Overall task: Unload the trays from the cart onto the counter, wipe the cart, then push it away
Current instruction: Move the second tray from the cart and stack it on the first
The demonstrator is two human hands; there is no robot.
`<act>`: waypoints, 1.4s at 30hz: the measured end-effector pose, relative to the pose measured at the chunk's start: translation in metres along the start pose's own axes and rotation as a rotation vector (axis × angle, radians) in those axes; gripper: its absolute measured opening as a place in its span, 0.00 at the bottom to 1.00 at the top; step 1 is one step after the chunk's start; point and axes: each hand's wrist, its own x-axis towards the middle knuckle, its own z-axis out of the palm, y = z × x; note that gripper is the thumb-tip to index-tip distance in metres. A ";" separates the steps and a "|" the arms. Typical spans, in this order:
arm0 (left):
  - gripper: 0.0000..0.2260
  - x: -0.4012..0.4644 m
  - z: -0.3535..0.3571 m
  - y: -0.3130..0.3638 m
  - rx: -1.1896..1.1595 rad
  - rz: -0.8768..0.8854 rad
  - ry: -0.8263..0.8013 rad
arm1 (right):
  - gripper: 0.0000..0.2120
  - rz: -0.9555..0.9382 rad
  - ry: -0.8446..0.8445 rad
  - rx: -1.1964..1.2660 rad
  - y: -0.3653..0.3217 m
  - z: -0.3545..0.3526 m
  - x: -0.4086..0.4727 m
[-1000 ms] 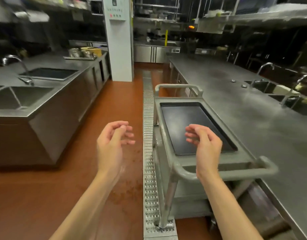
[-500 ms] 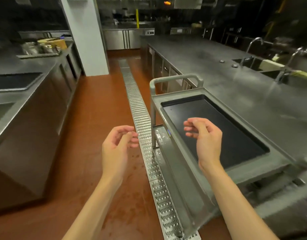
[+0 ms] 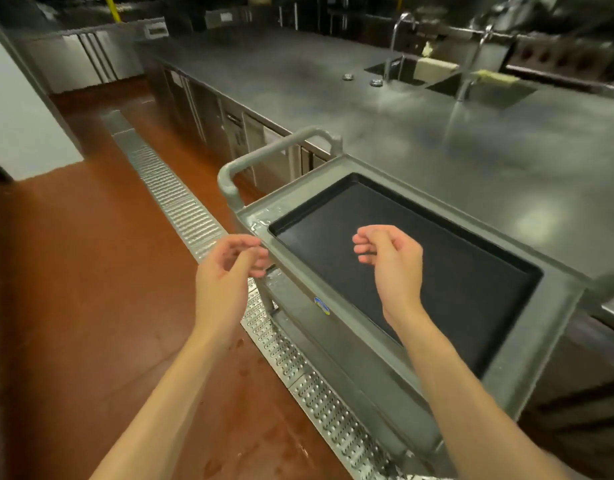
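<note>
Black tray (image 3: 412, 268) lying flat in the recessed top shelf of the grey cart (image 3: 547, 320), directly under the right hand (image 3: 392, 261) and just right of the left hand (image 3: 229, 268). Cart parked tight against the near edge of the long steel worktop (image 3: 437, 140), which stretches away to the far right. Tubular cart handle (image 3: 274, 150) arching over the far end of the shelf.

Right hand raised above the middle of the tray — fingers loosely curled inward, thumb resting near the fingertips, gripping nothing, back of the hand turned toward the camera. Whether it touches the tray surface: cannot tell, though it appears to hover. Right forearm reaching in from the near right, crossing over the cart's near rim.

Left hand held at a similar height, over the left edge of the cart at the tray's near-left corner — fingers half-curled, blurred, empty. Left forearm extending from the near left, above the red-brown floor (image 3: 91, 306).

Perforated metal floor drain (image 3: 181, 206) running from far left to near right beside the cart. Small blue-and-yellow sticker (image 3: 322, 305) on the cart's left side rail. On the worktop far off, two sinks (image 3: 447, 77) with taps and two small round metal pieces (image 3: 362, 79) just left of them.
</note>
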 end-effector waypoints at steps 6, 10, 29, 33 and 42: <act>0.08 0.091 0.039 -0.064 0.099 0.020 -0.406 | 0.07 0.077 0.290 -0.100 0.046 -0.002 0.029; 0.07 0.120 0.066 -0.103 0.227 0.007 -0.627 | 0.07 0.220 0.419 -0.202 0.083 -0.013 0.023; 0.10 0.189 0.114 -0.235 0.928 0.537 -1.340 | 0.16 0.458 0.102 -1.233 0.194 -0.006 0.021; 0.10 0.201 0.111 -0.244 0.903 0.595 -1.292 | 0.15 0.404 0.169 -1.380 0.198 0.002 0.022; 0.18 0.209 0.104 -0.225 0.985 0.875 -1.149 | 0.12 0.225 0.378 -1.492 0.182 0.019 0.013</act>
